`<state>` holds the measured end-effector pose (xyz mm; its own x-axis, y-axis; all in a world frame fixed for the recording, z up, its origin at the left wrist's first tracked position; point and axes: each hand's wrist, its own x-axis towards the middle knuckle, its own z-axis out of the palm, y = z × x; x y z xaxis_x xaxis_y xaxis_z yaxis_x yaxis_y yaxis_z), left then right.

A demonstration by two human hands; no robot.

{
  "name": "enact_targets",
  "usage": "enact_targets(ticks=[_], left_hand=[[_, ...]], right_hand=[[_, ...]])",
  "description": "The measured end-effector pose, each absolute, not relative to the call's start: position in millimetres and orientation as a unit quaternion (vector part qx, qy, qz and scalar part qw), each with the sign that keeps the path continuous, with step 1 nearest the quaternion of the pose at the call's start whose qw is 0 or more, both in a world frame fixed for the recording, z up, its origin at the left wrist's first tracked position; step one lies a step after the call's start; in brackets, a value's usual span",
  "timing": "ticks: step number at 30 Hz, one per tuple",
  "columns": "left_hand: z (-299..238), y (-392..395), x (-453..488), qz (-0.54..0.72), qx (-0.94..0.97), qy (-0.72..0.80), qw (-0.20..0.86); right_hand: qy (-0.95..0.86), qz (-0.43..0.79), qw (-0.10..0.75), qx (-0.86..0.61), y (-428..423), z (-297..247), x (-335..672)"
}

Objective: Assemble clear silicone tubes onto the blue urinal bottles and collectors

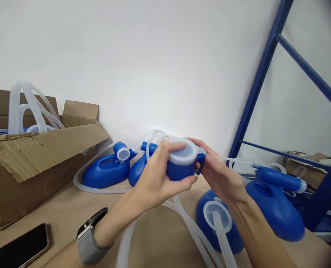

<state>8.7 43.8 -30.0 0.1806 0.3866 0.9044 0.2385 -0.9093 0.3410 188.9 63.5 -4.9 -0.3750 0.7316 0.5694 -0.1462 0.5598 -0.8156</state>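
Observation:
Raised over the table is a blue plastic urinal head [180, 169] with a translucent white cap [183, 152] on it. My left hand [160, 176] is closed round its left side, thumb underneath and a finger lying on the cap. On the other side, my right hand [219, 169] grips it near the small blue loop and the cap's strap; some of those fingers are hidden behind it. Below my right wrist lies a blue urinal bottle [207, 208] with a white ring and a pale hose [222, 238] coming out of it.
At left stands an open cardboard box [42, 156] with hoses and blue parts inside. A phone [20, 247] lies in front of it. Blue bottles [106, 173] rest by the wall, another bottle [277, 208] at right, beside a blue metal frame [254, 89].

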Motion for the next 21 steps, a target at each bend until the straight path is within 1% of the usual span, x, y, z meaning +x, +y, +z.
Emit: enact_targets(ticks=[3,5,10,14,15,18,21], left_hand=[[-34.3,45.4,9.2,0.551,0.812,0.188,-0.043],[-32.3,42.2,6.8,0.525,0.822,0.207,-0.072],[-26.4,38.1,1.3,0.495,0.837,0.227,-0.052],[-34.1,50.6,1.2,0.51,0.835,0.205,0.013],[-37.9,55.4,2.0,0.516,0.835,0.189,0.012],[-50.3,69.0,4.6,0.558,0.817,0.14,-0.039],[-57.9,76.5,4.5,0.572,0.806,0.139,-0.057]], right_hand=[[-0.705,0.444,0.508,-0.22,69.1,-7.8,187.5],[-0.704,0.453,0.502,-0.215,72.5,-8.8,185.7],[-0.689,0.521,0.471,-0.18,72.8,-5.8,184.5],[-0.693,0.503,0.486,-0.174,73.5,-6.2,185.3],[-0.692,0.502,0.489,-0.176,74.3,-7.1,184.9],[-0.683,0.495,0.496,-0.207,75.7,-9.8,182.3],[-0.686,0.469,0.495,-0.253,75.2,-11.2,179.7]])
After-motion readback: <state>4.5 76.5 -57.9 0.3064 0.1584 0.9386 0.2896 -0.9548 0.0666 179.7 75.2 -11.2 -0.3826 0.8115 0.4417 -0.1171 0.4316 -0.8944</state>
